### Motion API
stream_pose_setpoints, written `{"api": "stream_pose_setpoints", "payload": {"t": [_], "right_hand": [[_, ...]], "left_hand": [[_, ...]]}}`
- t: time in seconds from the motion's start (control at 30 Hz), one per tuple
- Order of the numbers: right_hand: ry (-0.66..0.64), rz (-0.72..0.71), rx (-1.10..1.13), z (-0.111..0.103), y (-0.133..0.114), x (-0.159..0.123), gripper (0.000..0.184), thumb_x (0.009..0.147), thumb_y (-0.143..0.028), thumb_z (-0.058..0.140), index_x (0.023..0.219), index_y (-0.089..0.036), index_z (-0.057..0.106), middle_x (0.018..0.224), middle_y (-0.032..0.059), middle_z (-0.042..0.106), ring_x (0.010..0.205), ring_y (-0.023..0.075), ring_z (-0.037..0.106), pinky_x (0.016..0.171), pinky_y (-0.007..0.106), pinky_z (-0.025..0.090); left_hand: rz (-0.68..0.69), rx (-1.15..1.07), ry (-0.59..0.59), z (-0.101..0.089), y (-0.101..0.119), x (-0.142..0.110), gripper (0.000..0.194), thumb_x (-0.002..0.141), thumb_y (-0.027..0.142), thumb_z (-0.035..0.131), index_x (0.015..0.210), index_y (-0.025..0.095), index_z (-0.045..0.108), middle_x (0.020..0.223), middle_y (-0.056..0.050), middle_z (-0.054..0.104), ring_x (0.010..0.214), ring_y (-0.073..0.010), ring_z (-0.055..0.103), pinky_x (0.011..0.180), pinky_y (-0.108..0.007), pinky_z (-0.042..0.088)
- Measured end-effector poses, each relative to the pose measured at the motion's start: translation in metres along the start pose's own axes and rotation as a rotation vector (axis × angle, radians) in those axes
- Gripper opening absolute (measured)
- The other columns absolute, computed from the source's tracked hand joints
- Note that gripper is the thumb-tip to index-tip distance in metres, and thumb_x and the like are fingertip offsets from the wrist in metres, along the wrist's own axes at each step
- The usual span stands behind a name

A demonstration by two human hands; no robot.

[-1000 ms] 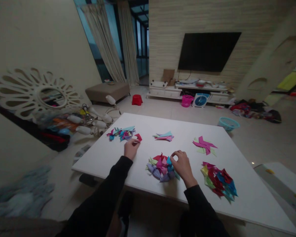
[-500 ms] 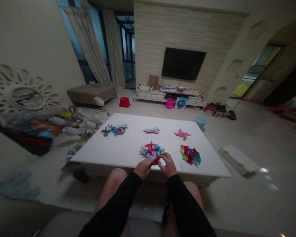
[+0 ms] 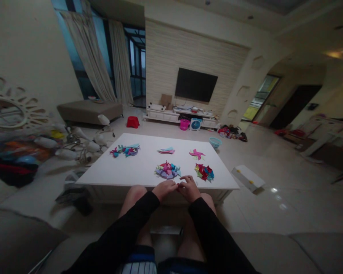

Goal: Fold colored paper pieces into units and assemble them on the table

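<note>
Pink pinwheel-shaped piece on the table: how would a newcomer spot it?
Find the white table. Near its far right corner, beyond the red, yellow and blue pile, lies the pink pinwheel-shaped piece. Its spread, crossed arms set it apart from that jumbled pile.

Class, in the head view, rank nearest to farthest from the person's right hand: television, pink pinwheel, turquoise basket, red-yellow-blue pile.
1. Red-yellow-blue pile, slightly right.
2. Pink pinwheel, behind that pile.
3. Turquoise basket, beyond the table.
4. Television, far wall.
</note>
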State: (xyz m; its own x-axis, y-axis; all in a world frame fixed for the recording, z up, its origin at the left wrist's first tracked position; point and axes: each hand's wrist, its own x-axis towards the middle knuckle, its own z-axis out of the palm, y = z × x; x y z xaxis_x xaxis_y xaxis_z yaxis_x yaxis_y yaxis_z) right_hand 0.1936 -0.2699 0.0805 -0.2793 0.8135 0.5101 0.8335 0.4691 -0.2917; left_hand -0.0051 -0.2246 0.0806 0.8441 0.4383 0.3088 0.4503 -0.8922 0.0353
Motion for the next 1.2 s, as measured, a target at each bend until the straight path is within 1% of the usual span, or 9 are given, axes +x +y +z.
{"api": "stream_pose_setpoints", "payload": {"t": [0.2, 0.33, 0.47, 0.53, 0.7, 0.8, 0.9, 1.03, 1.2], "right_hand": [[-0.013, -0.096, -0.054, -0.026, -0.009, 0.005, 0.008, 0.082, -0.017, 0.076, 0.078, -0.022, 0.072, 0.105, 0.0070, 0.069, 0.103, 0.0243, 0.052, 0.085, 0.037, 0.049], [-0.014, -0.123, -0.051, -0.035, -0.002, 0.004, 0.008, 0.081, -0.018, 0.077, 0.076, -0.022, 0.072, 0.100, 0.0066, 0.068, 0.100, 0.0235, 0.053, 0.082, 0.035, 0.049], [0.033, -0.090, 0.010, -0.041, 0.021, -0.007, 0.009, 0.084, -0.016, 0.072, 0.077, -0.023, 0.073, 0.099, 0.0066, 0.068, 0.099, 0.0229, 0.054, 0.082, 0.035, 0.048], [0.110, -0.001, 0.045, -0.047, 0.038, -0.016, 0.009, 0.085, -0.017, 0.070, 0.079, -0.022, 0.073, 0.096, 0.0072, 0.068, 0.097, 0.0232, 0.054, 0.084, 0.037, 0.048], [0.255, 0.224, 0.061, -0.068, 0.087, -0.038, 0.014, 0.088, -0.025, 0.066, 0.079, -0.021, 0.076, 0.088, 0.0086, 0.068, 0.095, 0.0253, 0.056, 0.089, 0.042, 0.046], [0.264, 0.387, 0.028, -0.082, 0.124, -0.048, 0.014, 0.085, -0.031, 0.067, 0.078, -0.022, 0.077, 0.088, 0.0083, 0.070, 0.096, 0.0255, 0.057, 0.091, 0.041, 0.045], [0.239, 0.656, -0.038, -0.090, 0.164, -0.056, 0.015, 0.079, -0.035, 0.070, 0.077, -0.021, 0.077, 0.091, 0.0081, 0.072, 0.100, 0.0253, 0.059, 0.093, 0.037, 0.044], [0.212, 0.925, -0.091, -0.085, 0.217, -0.062, 0.019, 0.074, -0.035, 0.069, 0.074, -0.018, 0.077, 0.085, 0.0090, 0.075, 0.087, 0.0232, 0.065, 0.081, 0.031, 0.047], [0.142, 1.190, -0.141, -0.057, 0.272, -0.060, 0.015, 0.070, -0.032, 0.068, 0.067, -0.018, 0.075, 0.068, 0.0070, 0.074, 0.069, 0.0199, 0.068, 0.060, 0.025, 0.044]], "left_hand": [[0.038, 0.010, 0.085, -0.018, 0.005, 0.008, 0.013, 0.093, 0.009, 0.054, 0.097, 0.016, 0.065, 0.089, -0.007, 0.065, 0.086, -0.0196, 0.062, 0.074, -0.030, 0.049], [0.052, 0.009, 0.106, -0.021, 0.011, 0.010, 0.018, 0.092, 0.007, 0.053, 0.101, 0.017, 0.065, 0.089, -0.006, 0.065, 0.085, -0.0185, 0.063, 0.074, -0.028, 0.051], [0.055, -0.026, 0.228, -0.019, 0.019, 0.014, 0.034, 0.087, -0.001, 0.049, 0.111, 0.018, 0.063, 0.114, -0.009, 0.066, 0.104, -0.0205, 0.064, 0.086, -0.030, 0.054], [0.045, -0.042, 0.280, -0.019, 0.022, 0.019, 0.041, 0.082, -0.006, 0.047, 0.113, 0.017, 0.062, 0.126, -0.011, 0.062, 0.113, -0.0216, 0.062, 0.091, -0.032, 0.054], [0.084, -0.059, 0.246, -0.022, 0.023, 0.038, 0.041, 0.077, -0.007, 0.047, 0.107, 0.018, 0.062, 0.125, -0.012, 0.062, 0.111, -0.0217, 0.063, 0.089, -0.032, 0.056], [0.073, -0.104, 0.240, -0.020, 0.021, 0.050, 0.039, 0.077, -0.006, 0.049, 0.105, 0.018, 0.061, 0.123, -0.012, 0.062, 0.107, -0.0203, 0.065, 0.088, -0.031, 0.056], [0.055, -0.145, 0.222, -0.013, 0.013, 0.057, 0.035, 0.079, -0.003, 0.050, 0.104, 0.018, 0.061, 0.121, -0.011, 0.063, 0.103, -0.0197, 0.065, 0.088, -0.031, 0.056], [0.053, -0.212, 0.179, 0.005, -0.019, 0.061, 0.034, 0.080, -0.002, 0.048, 0.104, 0.018, 0.061, 0.119, -0.011, 0.063, 0.098, -0.0192, 0.066, 0.083, -0.031, 0.056], [-0.011, -0.292, 0.168, 0.021, -0.084, 0.062, 0.033, 0.083, 0.003, 0.049, 0.108, 0.019, 0.061, 0.121, -0.011, 0.061, 0.108, -0.0217, 0.064, 0.090, -0.034, 0.055]]}}
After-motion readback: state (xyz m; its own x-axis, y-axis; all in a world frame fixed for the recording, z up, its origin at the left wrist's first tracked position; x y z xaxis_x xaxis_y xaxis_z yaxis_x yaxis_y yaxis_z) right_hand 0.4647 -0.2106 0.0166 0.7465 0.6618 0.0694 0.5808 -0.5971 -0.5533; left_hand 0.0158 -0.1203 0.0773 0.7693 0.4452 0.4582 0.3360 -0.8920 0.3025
